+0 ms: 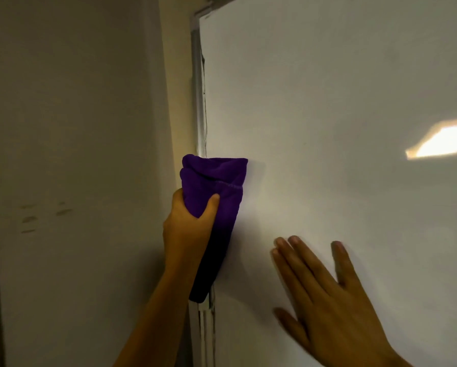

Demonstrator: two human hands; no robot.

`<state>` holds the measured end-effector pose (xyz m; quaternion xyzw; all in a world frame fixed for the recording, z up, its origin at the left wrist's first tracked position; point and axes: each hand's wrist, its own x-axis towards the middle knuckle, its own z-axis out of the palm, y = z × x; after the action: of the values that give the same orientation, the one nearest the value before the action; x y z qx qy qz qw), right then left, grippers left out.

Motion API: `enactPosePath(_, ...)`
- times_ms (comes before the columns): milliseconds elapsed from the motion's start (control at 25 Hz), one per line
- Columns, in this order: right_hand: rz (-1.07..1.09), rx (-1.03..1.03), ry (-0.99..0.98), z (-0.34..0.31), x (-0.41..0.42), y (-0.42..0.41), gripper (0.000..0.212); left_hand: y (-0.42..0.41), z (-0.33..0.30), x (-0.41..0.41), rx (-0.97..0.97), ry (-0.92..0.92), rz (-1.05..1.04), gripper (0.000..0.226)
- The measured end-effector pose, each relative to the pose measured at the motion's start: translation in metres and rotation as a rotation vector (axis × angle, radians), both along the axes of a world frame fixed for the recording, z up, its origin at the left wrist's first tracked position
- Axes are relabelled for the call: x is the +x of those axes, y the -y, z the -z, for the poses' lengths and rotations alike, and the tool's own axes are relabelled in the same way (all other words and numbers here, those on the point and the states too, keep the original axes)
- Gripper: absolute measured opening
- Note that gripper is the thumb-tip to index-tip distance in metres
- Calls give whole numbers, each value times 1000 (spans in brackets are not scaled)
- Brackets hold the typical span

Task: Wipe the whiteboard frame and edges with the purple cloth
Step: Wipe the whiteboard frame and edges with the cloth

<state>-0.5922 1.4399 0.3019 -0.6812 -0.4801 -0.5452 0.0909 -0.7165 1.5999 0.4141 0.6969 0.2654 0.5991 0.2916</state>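
- Purple cloth (pixel 214 181), one only, is bunched in the left hand (pixel 187 229), whose grip curls round its middle, thumb across the front.
- The cloth's top folds press on the whiteboard frame (pixel 198 96); its tail hangs down along the frame.
- The frame's long axis runs upright, its bare length mostly above the grip.
- The right hand (pixel 328 300) lies flat, fingers straight, on the whiteboard (pixel 328 102); it is well apart from the frame, so the left is nearer.

Light: dim, warm around me.
Glare: bright patch on the whiteboard (pixel 328 128), right side.
Shadows: soft, beside my hands.
Focus: slightly soft; edges bowed.
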Motion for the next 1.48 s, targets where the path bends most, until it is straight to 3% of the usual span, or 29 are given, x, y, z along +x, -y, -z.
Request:
enactPosePath(120,-11,-62,-87,-8,-1,-5,69,0,-2,3,-19,23,20,60)
enactPosePath(280,-13,-41,-46,-5,-3,-8,70,-3,-3,0,-15,20,4,60)
enactPosePath(680,54,73,-94,-91,9,-22,76,-20,-59,17,-25,116,96,63)
enactPosePath(1080,4,101,-60,-172,27,-36,76,-27,-104,34,-255,132,139,62)
enactPosePath(1480,-3,74,-89,-171,3,-36,76,-23,-119,5,-204,191,193,49)
